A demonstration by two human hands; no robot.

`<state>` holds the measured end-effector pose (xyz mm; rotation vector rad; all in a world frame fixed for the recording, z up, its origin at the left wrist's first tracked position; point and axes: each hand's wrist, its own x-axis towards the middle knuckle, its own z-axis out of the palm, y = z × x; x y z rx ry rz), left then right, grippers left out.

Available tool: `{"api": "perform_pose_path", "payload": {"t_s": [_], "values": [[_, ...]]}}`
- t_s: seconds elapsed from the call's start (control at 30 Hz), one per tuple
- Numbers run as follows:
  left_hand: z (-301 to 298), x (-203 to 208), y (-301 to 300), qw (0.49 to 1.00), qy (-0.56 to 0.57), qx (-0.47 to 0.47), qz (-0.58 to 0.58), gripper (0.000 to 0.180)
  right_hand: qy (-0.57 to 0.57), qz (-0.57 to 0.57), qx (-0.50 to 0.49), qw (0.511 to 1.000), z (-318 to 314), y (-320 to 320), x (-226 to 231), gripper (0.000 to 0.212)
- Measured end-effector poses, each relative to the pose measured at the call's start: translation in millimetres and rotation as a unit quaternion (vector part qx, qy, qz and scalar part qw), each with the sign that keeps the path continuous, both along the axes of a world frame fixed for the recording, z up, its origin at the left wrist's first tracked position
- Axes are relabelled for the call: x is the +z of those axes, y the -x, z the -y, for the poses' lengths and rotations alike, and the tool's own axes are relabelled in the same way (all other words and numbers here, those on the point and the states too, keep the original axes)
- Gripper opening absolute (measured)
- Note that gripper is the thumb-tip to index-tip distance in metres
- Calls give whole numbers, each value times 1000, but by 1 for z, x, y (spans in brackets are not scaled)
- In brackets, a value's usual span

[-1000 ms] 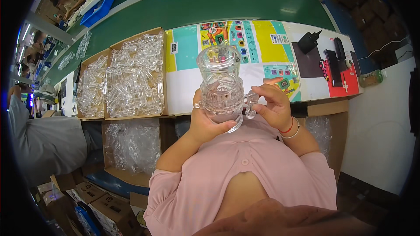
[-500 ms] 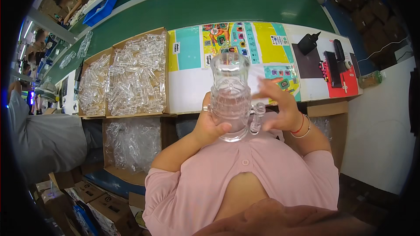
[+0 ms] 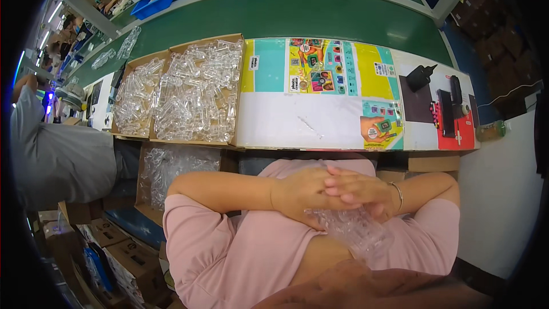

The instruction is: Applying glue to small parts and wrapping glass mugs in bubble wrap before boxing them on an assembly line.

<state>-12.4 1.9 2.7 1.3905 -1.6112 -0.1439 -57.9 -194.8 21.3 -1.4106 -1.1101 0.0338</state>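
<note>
A clear ridged plastic vessel point(image 3: 360, 233) lies tilted against my chest, its upper end hidden under my hands. My left hand point(image 3: 303, 197) is closed over that end, most of its fingers out of sight. My right hand point(image 3: 366, 191) comes in from the other side, its fingers lapping over the left hand and its thumb side against the vessel. Any small part between the palms cannot be made out. Beyond my hands, two joined cardboard trays point(image 3: 240, 100) hold several small clear plastic pieces point(image 3: 197, 91).
A printed cardboard sheet point(image 3: 274, 114) covers the near bench. On its right are a black nozzle bottle point(image 3: 420, 78) and a black phone-like object point(image 3: 446, 113). A box of clear bags point(image 3: 166, 174) sits below the bench edge. A person in grey point(image 3: 68, 157) is at the left.
The vessel has dropped from upright before me to tilted against my chest. My hands have come together over its end; the small clear tube beside my right hand is now out of sight.
</note>
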Motion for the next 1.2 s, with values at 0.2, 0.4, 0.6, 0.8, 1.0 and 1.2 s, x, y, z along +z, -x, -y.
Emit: {"api": "perform_pose_path", "payload": {"t_s": [0.2, 0.4, 0.6, 0.8, 1.0, 1.2], "values": [[4, -21, -4, 923, 5, 220, -315, 89, 22, -216, -269, 938, -13, -70, 15, 55], [-5, -33, -19, 843, 267, 314, -345, 84, 133, 125, -357, 916, -44, -74, -22, 66], [-39, -59, -41, 822, 242, 429, -284, 101, -29, -348, -24, 937, -41, -80, -65, 82], [-50, -64, -35, 706, 211, 218, -640, 94, 178, -320, 30, 930, -19, -133, -72, 45], [-51, -53, -36, 670, 260, 254, -647, 87, 315, 170, -338, 870, 10, -224, -70, 39], [-54, -44, -37, 730, 185, 355, -554, 82, 479, 85, -228, 843, 25, -230, -65, 29]]}}
